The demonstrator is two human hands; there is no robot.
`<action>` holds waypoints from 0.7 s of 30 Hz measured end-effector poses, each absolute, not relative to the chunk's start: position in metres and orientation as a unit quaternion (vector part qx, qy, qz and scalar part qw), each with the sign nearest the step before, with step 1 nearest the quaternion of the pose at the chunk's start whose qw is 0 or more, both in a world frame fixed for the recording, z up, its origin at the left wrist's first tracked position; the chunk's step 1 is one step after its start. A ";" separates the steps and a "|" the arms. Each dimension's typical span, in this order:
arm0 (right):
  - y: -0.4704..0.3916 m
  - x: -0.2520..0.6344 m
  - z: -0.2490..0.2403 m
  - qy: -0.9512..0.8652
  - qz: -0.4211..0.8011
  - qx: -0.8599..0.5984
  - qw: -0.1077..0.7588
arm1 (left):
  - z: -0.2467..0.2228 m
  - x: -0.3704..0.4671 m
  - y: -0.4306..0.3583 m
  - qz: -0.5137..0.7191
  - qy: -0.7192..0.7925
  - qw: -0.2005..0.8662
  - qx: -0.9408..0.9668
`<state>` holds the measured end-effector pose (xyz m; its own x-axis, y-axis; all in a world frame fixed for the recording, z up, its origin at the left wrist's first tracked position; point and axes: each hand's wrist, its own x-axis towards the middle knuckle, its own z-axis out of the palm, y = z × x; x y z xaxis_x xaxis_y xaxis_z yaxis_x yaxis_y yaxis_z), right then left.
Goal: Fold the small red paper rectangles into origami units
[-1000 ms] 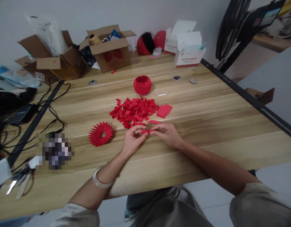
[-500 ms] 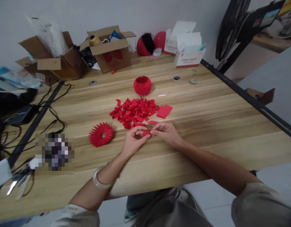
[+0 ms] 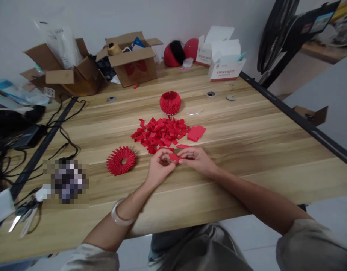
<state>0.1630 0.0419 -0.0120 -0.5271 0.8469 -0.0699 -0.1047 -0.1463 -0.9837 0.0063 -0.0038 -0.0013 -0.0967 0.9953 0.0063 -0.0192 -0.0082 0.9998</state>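
Between my two hands is a small piece of red paper, pinched at its edges. The fingers and thumb of my left hand close on its left side. My right hand grips its right end between thumb and fingertips. Just beyond lies a loose pile of small folded red paper pieces. A stack of flat red paper slips rests to the right of that pile. Left of my hands is a spiky red paper ring. Behind the pile stands a round red paper bowl built of folded pieces.
Open cardboard boxes and sticky note boxes line the back of the wooden table. Black cables and scissors lie at the left. A black fan stands beyond the right edge.
The red paper between my fingers has tilted and shows more of its flat face. My hands have shifted only slightly.
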 end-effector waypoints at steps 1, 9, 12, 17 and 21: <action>0.041 0.163 -0.012 -0.553 0.678 -0.340 0.344 | -0.001 0.006 -0.003 0.534 0.515 0.479 0.469; 0.034 0.160 -0.010 -0.568 0.679 -0.332 0.325 | 0.000 0.005 -0.003 0.533 0.496 0.506 0.463; 0.036 0.161 -0.009 -0.586 0.642 -0.334 0.365 | -0.001 0.005 -0.003 0.525 0.499 0.513 0.461; 0.037 0.163 -0.008 -0.587 0.609 -0.345 0.407 | -0.001 0.004 -0.002 0.508 0.504 0.538 0.446; 0.036 0.163 -0.009 -0.606 0.574 -0.351 0.425 | -0.001 0.003 0.000 0.506 0.513 0.541 0.434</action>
